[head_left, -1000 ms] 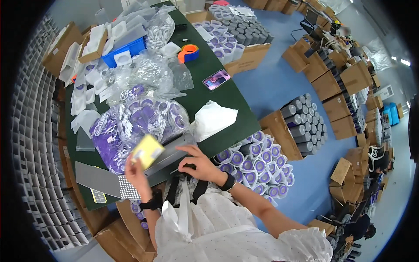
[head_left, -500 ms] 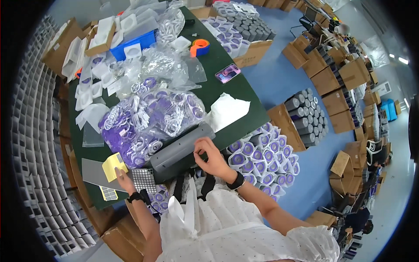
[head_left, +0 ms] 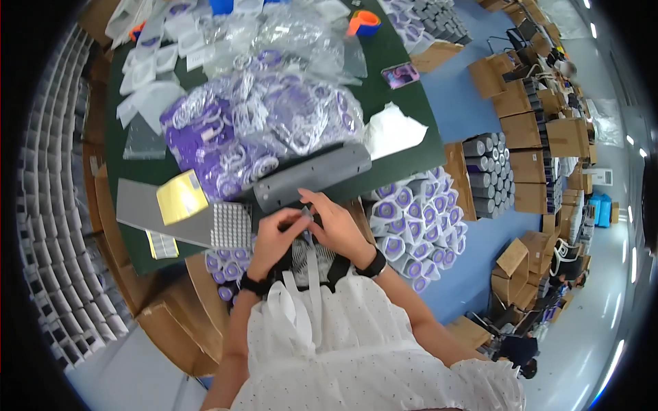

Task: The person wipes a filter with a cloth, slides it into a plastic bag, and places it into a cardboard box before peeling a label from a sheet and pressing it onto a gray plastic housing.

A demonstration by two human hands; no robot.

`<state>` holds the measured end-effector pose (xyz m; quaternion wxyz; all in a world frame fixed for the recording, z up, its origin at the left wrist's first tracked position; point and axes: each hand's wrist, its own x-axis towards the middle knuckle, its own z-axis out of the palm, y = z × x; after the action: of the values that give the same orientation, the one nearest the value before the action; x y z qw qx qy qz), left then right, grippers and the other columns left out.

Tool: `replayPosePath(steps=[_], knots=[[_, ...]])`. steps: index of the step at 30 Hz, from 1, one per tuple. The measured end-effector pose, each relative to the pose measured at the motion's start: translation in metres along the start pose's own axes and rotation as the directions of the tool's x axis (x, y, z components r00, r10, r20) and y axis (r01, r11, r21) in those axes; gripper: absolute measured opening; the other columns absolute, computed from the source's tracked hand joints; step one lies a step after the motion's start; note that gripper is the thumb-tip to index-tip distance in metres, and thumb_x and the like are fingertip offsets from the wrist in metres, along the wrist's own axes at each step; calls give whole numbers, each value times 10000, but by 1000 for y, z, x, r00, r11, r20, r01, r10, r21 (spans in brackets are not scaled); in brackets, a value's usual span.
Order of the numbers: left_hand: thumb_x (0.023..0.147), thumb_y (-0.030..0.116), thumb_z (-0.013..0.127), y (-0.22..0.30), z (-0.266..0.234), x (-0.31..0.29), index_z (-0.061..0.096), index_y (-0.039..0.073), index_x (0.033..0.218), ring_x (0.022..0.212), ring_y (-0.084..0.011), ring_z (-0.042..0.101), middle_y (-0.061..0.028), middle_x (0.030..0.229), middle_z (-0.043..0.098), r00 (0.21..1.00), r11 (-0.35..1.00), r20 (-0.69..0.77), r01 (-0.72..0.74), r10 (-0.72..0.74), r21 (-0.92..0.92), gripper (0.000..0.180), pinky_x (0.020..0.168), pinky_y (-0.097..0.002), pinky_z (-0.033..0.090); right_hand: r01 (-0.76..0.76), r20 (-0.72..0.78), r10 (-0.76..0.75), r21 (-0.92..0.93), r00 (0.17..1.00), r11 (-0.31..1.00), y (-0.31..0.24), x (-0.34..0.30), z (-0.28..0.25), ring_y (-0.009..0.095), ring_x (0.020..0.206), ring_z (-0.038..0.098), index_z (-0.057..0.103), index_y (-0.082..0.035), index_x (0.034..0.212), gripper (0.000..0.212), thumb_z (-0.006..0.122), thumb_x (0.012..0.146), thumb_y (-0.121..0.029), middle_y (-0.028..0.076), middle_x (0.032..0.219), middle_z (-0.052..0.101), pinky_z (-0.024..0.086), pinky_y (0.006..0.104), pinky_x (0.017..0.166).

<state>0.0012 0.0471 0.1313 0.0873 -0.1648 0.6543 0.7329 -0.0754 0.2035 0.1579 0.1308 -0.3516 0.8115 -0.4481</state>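
My left hand point(head_left: 275, 241) and my right hand point(head_left: 337, 227) meet fingertip to fingertip at the near edge of the table, in front of my body. Pinched between them is a small grey piece point(head_left: 306, 213), too small for me to tell its kind. Just beyond my fingers a dark grey tube point(head_left: 317, 177) with small holes lies on its side. Left of my hands is a sheet of round grey dots point(head_left: 232, 226). Past it a yellow backing sheet point(head_left: 182, 197) rests on a flat grey panel point(head_left: 140, 211).
Bags of purple and white cord parts point(head_left: 260, 123) heap behind the tube. A crumpled white sheet point(head_left: 396, 131), a phone point(head_left: 400, 75) and an orange-blue tape roll point(head_left: 364, 23) lie on the right. Wrapped tubes point(head_left: 415, 229) stand beside the table; an open carton point(head_left: 181, 329) sits lower left.
My left hand has let go of the yellow sheet and come right to meet my right hand. The yellow sheet now lies on the grey panel. The whole view has shifted.
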Motion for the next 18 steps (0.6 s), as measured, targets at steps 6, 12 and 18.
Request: replayPosePath(steps=[6, 12, 18], knots=[[911, 134, 621, -20, -12, 1, 663, -20, 990, 814, -58, 588, 0, 886, 650, 992, 964, -115, 26, -58, -263, 178, 756, -192, 447, -29, -51, 32, 59, 998, 998, 2, 6, 6, 238, 917, 608, 497, -45, 1260, 678, 826, 673, -136, 119, 1092, 582, 506, 312, 802], [911, 92, 606, -12, -6, 6, 614, -9, 1111, 897, -69, 575, -9, 977, 634, 993, 930, -116, -10, -35, -368, 224, 808, -205, 442, -121, -71, 141, 225, 988, 967, 27, 5, -1, 161, 817, 658, 628, -35, 1087, 422, 803, 707, -80, 88, 930, 681, 513, 281, 722], [896, 49, 606, -2, 0, 19, 589, 2, 1138, 958, -82, 567, -20, 1071, 618, 999, 970, 17, -31, 36, -243, 248, 855, -224, 445, -113, -174, 156, 235, 972, 966, 29, 14, -18, 147, 785, 674, 692, -35, 1017, 279, 762, 749, -63, 95, 876, 705, 516, 258, 713]])
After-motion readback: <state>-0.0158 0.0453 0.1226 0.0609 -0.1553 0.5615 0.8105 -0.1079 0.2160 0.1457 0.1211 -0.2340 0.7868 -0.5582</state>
